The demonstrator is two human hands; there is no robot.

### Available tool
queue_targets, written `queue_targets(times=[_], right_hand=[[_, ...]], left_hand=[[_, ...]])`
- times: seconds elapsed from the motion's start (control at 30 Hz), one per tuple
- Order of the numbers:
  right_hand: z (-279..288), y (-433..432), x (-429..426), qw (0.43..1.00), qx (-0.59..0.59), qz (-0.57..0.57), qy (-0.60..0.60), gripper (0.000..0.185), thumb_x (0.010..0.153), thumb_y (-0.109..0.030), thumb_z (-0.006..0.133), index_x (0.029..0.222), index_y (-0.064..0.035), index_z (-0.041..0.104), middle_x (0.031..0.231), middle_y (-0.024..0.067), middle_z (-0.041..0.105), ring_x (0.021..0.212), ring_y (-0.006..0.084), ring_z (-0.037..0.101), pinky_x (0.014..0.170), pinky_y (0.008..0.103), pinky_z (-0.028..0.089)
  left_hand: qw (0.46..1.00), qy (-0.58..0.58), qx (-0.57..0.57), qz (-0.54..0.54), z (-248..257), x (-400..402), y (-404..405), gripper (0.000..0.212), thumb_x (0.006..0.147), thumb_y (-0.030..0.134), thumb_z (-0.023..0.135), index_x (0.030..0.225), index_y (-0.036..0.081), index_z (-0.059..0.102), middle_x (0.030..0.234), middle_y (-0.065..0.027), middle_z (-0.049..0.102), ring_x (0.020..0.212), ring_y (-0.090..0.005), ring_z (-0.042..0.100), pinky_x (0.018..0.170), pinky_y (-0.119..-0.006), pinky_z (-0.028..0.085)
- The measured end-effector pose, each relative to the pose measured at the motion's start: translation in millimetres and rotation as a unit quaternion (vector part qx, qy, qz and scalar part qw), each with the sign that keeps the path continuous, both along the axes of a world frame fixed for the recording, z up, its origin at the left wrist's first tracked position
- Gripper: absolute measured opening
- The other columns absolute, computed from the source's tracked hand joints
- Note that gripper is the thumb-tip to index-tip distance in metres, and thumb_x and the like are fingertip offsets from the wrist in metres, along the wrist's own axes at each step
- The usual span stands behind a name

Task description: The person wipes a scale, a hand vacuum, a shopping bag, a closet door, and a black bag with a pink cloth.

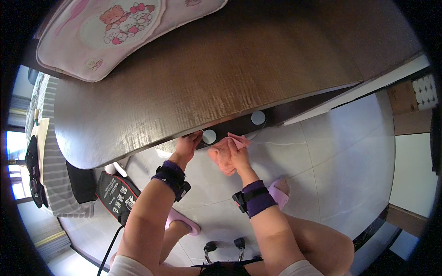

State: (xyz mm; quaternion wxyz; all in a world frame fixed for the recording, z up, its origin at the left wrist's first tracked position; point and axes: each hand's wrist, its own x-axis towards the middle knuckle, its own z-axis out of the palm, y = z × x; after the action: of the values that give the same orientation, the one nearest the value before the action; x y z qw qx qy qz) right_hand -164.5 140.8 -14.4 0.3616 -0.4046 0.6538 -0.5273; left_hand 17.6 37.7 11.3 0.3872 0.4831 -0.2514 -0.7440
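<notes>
My right hand (238,157) holds a coral-pink cloth (221,155), bunched up, just in front of a dark panel (231,127) below the desk edge. Two round white discs (209,136) sit against that panel, and a thin cord hangs by the right one. Beside the left disc, the fingers of my left hand (188,146) reach up to the underside of the dark wooden desk (207,76). The fingertips are partly hidden, so whether they grip anything does not show.
A pink cartoon-printed pad (76,41) lies on the desk at upper left. On the tiled floor (338,165) stand a black printed bag (115,193) and chair casters (239,242). A striped cover (65,186) hangs at left; a white cabinet panel (412,165) is at right.
</notes>
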Motion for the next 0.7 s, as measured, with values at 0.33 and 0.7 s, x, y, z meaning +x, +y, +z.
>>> queue_targets(times=[0.33, 0.7], right_hand=[[10, 20, 24, 0.996, 0.087, 0.012, -0.005, 0.035, 0.091, -0.034, 0.060, 0.109, -0.0044, 0.067, 0.110, 0.0117, 0.067, 0.104, 0.0259, 0.061, 0.093, 0.0347, 0.042], [47, 64, 146, 0.965, 0.192, 0.150, -0.096, 0.046, 0.088, -0.035, 0.065, 0.114, 0.0032, 0.061, 0.116, 0.0108, 0.062, 0.110, 0.0184, 0.056, 0.090, 0.0315, 0.045]], left_hand=[[0.987, -0.135, 0.054, -0.070, 9, 15, 0, 0.033, 0.090, 0.003, 0.055, 0.121, 0.003, 0.048, 0.098, -0.0119, 0.062, 0.082, -0.0248, 0.065, 0.076, -0.038, 0.057], [0.943, -0.237, 0.002, -0.233, 134, 205, 36, 0.026, 0.095, 0.017, 0.052, 0.116, 0.002, 0.056, 0.100, -0.0105, 0.064, 0.086, -0.0204, 0.066, 0.075, -0.034, 0.056]])
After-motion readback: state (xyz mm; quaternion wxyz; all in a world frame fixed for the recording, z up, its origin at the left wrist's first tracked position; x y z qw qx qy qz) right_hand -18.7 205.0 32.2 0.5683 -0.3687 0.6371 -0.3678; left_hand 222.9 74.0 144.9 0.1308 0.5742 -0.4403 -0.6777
